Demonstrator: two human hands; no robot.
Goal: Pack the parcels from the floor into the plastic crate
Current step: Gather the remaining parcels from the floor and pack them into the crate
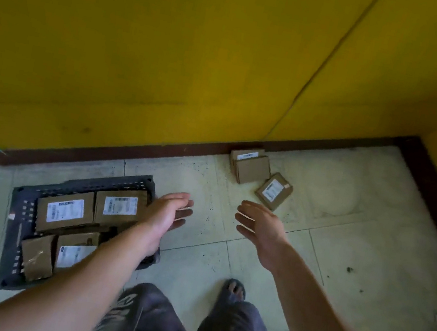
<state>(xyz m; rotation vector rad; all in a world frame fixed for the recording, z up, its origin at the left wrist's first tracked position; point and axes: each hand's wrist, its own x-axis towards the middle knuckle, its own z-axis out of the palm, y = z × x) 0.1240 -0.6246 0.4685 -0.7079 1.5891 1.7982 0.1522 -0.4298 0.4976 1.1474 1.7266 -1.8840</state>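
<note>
On the tiled floor [343, 245] at lower left sits a dark plastic crate [16, 217], its far end near the brown skirting board [186, 145]. Four cardboard parcels show inside it: two labelled ones side by side at the far end [64, 214] [120, 206], a taped one [36, 257] and a labelled one [73, 250] at the near end, the last partly hidden by the left forearm.

Two parcels lie on the floor, well apart from the crate. The larger parcel [250, 168] rests against the skirting board. The smaller labelled parcel [274, 191] lies just beside it, toward the person.

The left hand [171, 212] is extended past the crate's right rim, fingers [187, 203] straight and together, holding nothing. The right hand [259, 225] is extended, fingers [243, 218] loosely spread and nearly straight, holding nothing. The smaller floor parcel sits just beyond the right hand's knuckles, untouched; the fingertips point away from it, toward the left hand.

One sandalled foot [235, 289] stands on the tiles below the hands.
</note>
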